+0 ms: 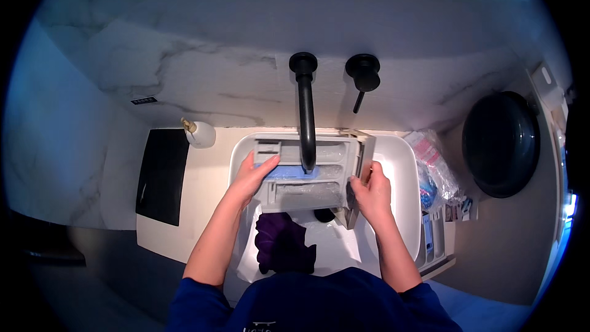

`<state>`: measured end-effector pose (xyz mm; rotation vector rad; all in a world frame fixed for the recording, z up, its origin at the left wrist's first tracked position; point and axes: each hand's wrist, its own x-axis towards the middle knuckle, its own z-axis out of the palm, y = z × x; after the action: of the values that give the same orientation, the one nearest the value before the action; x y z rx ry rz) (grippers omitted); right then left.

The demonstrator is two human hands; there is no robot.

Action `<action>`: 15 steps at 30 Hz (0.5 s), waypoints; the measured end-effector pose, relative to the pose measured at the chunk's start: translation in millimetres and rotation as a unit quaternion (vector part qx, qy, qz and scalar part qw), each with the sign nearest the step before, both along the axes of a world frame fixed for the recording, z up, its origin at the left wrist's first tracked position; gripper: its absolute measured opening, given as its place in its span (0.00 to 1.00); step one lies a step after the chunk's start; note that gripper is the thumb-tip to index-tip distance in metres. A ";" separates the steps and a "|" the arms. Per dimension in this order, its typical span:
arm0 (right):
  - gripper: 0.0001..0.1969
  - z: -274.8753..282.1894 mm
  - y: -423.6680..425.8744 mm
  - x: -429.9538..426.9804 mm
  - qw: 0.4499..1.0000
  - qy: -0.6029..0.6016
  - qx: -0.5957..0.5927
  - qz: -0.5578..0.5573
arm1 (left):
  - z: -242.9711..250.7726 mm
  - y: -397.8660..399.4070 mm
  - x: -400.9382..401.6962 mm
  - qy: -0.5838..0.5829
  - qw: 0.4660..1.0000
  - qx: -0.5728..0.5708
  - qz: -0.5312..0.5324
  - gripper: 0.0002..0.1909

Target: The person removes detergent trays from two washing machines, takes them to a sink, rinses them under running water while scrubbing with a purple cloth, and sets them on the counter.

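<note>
Between my two hands is a grey washing-machine detergent drawer (308, 196), held over a white sink basin (396, 157). My left hand (252, 177) grips its left end, thumb on top near the blue insert (286, 172). At the other end, my right hand (372, 191) grasps the drawer's front panel. The spout of a black wall faucet (306, 115) reaches over the drawer's middle. Wet-looking streaks show in the compartments. Below, a dark purple cloth (281, 242) lies in the basin, close to the black drain (324, 215).
A white pump bottle (202, 135) and a black flat panel (162, 177) are left of the basin. On the right are plastic bags (435, 166) and a second detergent drawer (433, 240). A dark round basin (501, 144) leans by the right wall. The faucet lever (363, 76) projects from the wall.
</note>
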<state>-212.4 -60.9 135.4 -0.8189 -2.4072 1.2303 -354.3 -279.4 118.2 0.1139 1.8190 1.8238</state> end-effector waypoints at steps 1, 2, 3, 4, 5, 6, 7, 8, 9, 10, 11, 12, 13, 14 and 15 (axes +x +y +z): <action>0.16 -1.9 0.2 -2.9 1.000 -0.018 -0.016 0.007 | 5.0 -5.7 5.3 0.000 1.000 0.000 -0.005 0.27; 0.16 0.6 -0.8 -5.8 0.999 -0.039 -0.029 0.023 | 11.7 -11.1 11.2 -0.012 1.000 0.017 0.016 0.26; 0.16 2.7 -3.7 -9.9 0.996 -0.057 -0.044 0.044 | 17.3 -18.7 16.6 -0.022 0.998 0.032 0.041 0.25; 0.16 1.5 -6.1 -13.7 0.996 -0.056 -0.046 0.043 | 20.5 -26.2 21.4 -0.021 0.999 0.030 0.039 0.25; 0.18 -2.6 -8.1 -17.8 0.989 -0.056 -0.104 0.086 | 22.6 -33.3 25.8 -0.022 0.997 0.035 0.072 0.23; 0.20 -6.5 -9.0 -20.4 0.978 -0.056 -0.159 0.127 | 23.6 -38.3 29.4 -0.023 0.993 0.042 0.104 0.21; 0.20 -14.1 -10.7 -22.1 0.978 -0.054 -0.159 0.126 | 24.4 -43.2 32.2 -0.022 0.994 0.042 0.102 0.21; 0.21 -23.9 -12.4 -23.3 0.946 0.013 -0.282 0.158 | 24.7 -47.5 34.5 -0.015 0.990 0.041 0.134 0.20; 0.22 -25.8 -16.3 -26.4 0.892 0.080 -0.400 0.192 | 25.2 -53.2 37.5 -0.006 0.985 0.038 0.171 0.18; 0.23 -23.9 -17.8 -27.4 0.873 0.050 -0.431 0.221 | 25.3 -57.6 40.8 -0.006 0.981 0.039 0.189 0.16; 0.23 -24.4 -25.2 -29.6 0.872 0.051 -0.432 0.223 | 20.6 -64.4 43.3 -0.004 0.981 0.038 0.191 0.16; 0.24 -24.7 -36.4 -31.0 0.859 0.106 -0.449 0.221 | 13.1 -71.8 44.6 -0.012 0.976 0.056 0.209 0.16; 0.24 -26.3 -44.9 -32.6 0.842 0.160 -0.467 0.218 | 8.9 -77.7 46.9 -0.021 0.971 0.072 0.227 0.16; 0.25 -29.5 -47.3 -34.3 0.844 0.133 -0.459 0.244 | 7.4 -81.2 50.5 -0.025 0.965 0.084 0.246 0.15; 0.25 -30.9 -49.0 -36.4 0.842 0.138 -0.461 0.244 | 1.1 -89.1 54.1 -0.020 0.966 0.082 0.244 0.15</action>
<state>-248.8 -109.9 104.5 -0.1539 -1.7409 2.5816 -300.1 -368.5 119.3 -0.3382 1.7710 2.2902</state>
